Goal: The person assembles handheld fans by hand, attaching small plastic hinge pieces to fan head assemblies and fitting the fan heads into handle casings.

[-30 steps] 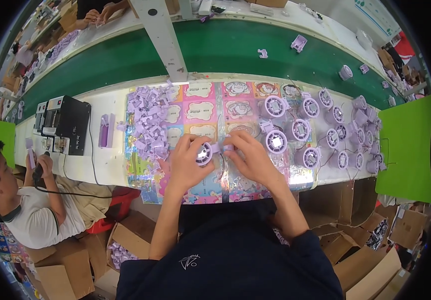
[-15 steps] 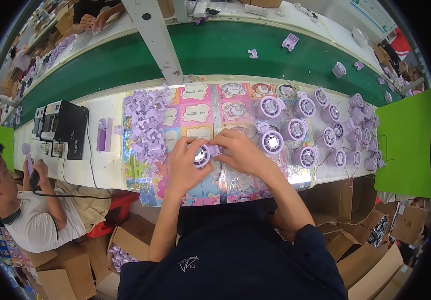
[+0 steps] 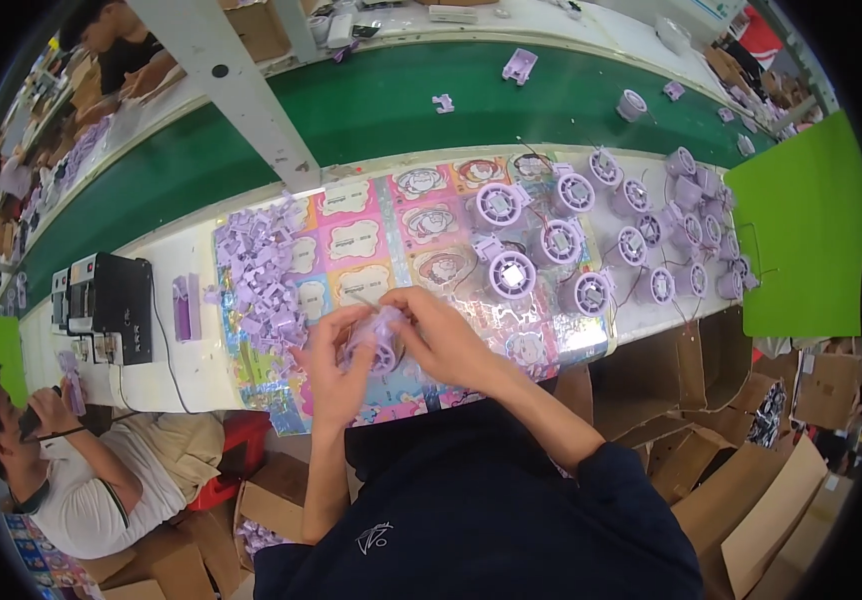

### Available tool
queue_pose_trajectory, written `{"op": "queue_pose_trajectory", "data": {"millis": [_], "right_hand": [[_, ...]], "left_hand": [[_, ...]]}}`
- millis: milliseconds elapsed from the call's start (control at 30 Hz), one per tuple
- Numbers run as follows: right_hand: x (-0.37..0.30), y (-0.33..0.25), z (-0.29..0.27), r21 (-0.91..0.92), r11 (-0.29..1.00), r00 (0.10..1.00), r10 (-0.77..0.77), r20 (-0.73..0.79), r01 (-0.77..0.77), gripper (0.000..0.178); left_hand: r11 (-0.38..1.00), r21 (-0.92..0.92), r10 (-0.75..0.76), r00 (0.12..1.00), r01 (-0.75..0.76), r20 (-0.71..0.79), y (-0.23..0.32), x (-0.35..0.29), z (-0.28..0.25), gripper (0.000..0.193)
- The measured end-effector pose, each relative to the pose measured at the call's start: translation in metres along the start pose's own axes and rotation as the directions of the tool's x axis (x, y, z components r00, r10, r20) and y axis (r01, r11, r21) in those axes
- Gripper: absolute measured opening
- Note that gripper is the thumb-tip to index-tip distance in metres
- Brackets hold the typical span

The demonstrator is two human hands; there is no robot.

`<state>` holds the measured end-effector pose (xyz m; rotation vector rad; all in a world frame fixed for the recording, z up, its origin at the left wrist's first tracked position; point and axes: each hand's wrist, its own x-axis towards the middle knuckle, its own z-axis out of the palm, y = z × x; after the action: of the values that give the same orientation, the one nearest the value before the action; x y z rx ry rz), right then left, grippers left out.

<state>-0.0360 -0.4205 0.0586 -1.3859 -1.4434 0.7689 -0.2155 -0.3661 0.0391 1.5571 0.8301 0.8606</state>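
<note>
A lilac round fan housing (image 3: 383, 352) is between my hands, above the sheet of cartoon prints, its ring tilted downward. My left hand (image 3: 336, 372) is closed around its left side, thumb near the ring. Fingers of my right hand (image 3: 443, 342) pinch the upper right part of the same housing. A thin strand, perhaps a wire, sticks out above it; the fingers partly hide the piece. Left of my hands lies a heap of small lilac plastic brackets (image 3: 263, 270). On the right stand several similar lilac fan housings (image 3: 511, 274) with red and dark wires.
A green conveyor belt (image 3: 381, 115) with scattered lilac parts runs beyond the table, behind a white post (image 3: 241, 95). A black machine (image 3: 116, 305) and a lilac tray (image 3: 186, 308) stand left. A co-worker (image 3: 91, 480) sits there holding a tool. Cardboard boxes (image 3: 711, 480) lie below right.
The view has swung, shifting the table leftward. In my hands the fan housing has been turned from ring facing up to tilted, and my fingers have changed position on it.
</note>
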Motion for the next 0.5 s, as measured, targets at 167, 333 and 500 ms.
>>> {"op": "queue_pose_trajectory", "data": {"millis": [167, 333, 500], "right_hand": [[-0.018, -0.009, 0.015, 0.008, 1.000, 0.996, 0.028, -0.085, -0.028, 0.032], [-0.026, -0.003, 0.010, 0.142, 0.978, 0.986, 0.160, -0.055, -0.151, 0.028], [-0.040, 0.000, 0.002, 0.229, 0.963, 0.980, 0.172, -0.103, -0.145, 0.026]], "left_hand": [[0.999, 0.046, -0.029, 0.997, 0.026, 0.067, -0.012, -0.002, -0.002, 0.021], [0.989, -0.143, -0.029, 1.000, 0.028, -0.009, -0.011, -0.008, 0.013, 0.014], [0.982, -0.185, 0.046, 0.997, -0.034, 0.063, -0.012, -0.007, 0.020, 0.009]]}}
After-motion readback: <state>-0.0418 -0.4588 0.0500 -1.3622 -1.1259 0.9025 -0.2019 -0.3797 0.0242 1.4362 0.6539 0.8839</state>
